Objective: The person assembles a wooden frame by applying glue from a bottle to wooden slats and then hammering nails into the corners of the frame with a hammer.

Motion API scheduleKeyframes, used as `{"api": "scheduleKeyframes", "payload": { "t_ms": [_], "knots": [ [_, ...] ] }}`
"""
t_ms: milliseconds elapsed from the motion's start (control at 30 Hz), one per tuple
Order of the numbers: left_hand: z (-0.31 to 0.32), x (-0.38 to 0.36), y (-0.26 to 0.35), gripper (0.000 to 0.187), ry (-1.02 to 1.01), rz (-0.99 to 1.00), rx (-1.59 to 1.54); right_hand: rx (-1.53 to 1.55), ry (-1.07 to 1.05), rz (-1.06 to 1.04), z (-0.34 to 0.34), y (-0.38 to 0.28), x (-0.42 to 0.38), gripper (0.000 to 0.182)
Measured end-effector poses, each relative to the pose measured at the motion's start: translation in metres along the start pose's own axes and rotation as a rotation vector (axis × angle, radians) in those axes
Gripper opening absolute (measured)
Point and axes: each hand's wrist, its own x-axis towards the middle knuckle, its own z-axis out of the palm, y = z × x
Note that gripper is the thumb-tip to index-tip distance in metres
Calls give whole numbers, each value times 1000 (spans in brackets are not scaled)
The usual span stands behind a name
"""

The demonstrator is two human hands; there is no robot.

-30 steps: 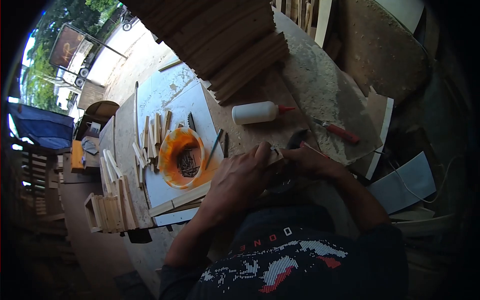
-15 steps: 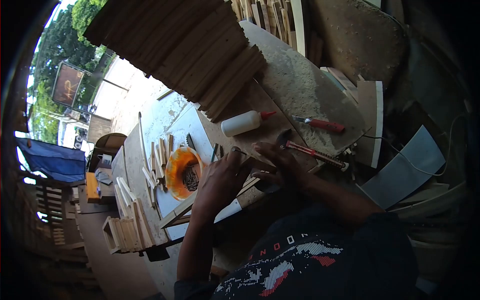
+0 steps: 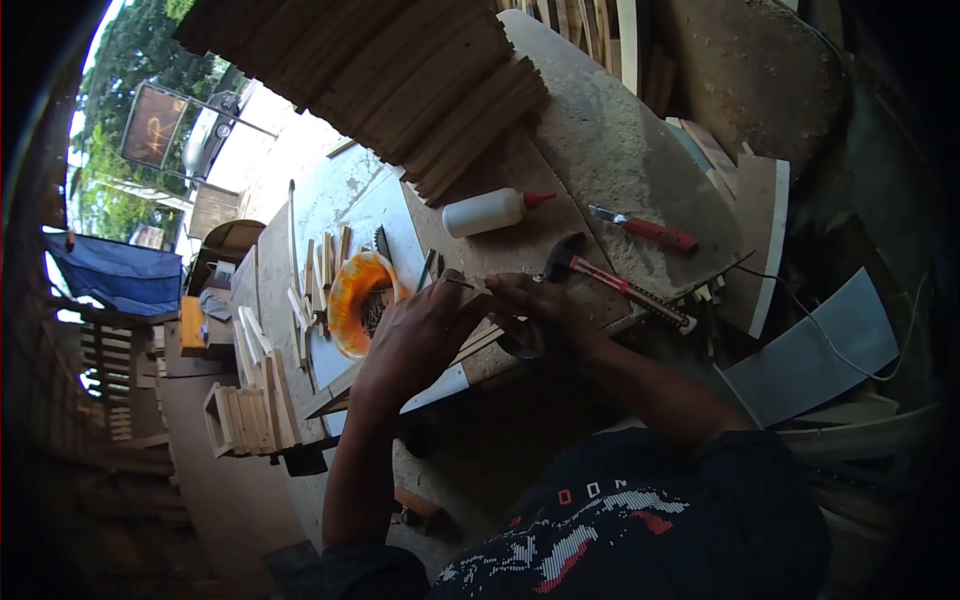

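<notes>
My left hand (image 3: 412,338) is closed around pale wooden strips (image 3: 335,392), which seem joined as a frame, though the hand hides most of them. A small thin dark piece shows at its fingertips; I cannot make out what it is. My right hand (image 3: 545,315) meets the left one, its fingers bent and pinching at the end of the wood. Just beyond the right hand lies a claw hammer (image 3: 625,287) with a red and black handle. Left of my left hand stands an orange and white round bowl (image 3: 345,310) containing dark nails (image 3: 376,308).
A white glue bottle (image 3: 485,213) with a red tip and a red-handled knife (image 3: 655,232) lie on the workbench (image 3: 590,160). A tall stack of wooden slats (image 3: 380,80) rises behind. Loose wood strips (image 3: 325,258) and small stacked frames (image 3: 240,420) sit at left.
Both hands have come closer together, and my right fingers have closed in on the wood beside the left fingertips. The camera view has shifted slightly.
</notes>
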Motion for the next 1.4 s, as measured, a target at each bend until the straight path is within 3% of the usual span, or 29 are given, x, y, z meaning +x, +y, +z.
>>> {"api": "scheduleKeyframes", "payload": {
  "t_ms": [767,967,1033,1100,1133,1200,1300,1400],
  "knots": [
    [11,5,-9,33,114,61,113,-14,-55,8,-1,0,2,71],
    [11,7,-18,33,195,137,95,-94,-56,22,-17,2,5,58],
    [8,7,-18,34,182,116,111,-340,-258,128,-49,23,-7,49],
    [6,7,-21,33,161,119,75,-450,-321,465,-74,32,-17,36],
    [5,7,-22,33,147,122,58,-767,-507,493,-88,41,-24,32],
    [1,6,-20,33,130,109,46,-884,-631,571,-105,60,-47,32],
    [4,5,-24,33,130,134,25,-833,-825,686,-112,70,-56,34],
    [5,4,-27,33,169,165,-8,-873,-845,601,-109,74,-64,34]
  ]
}}
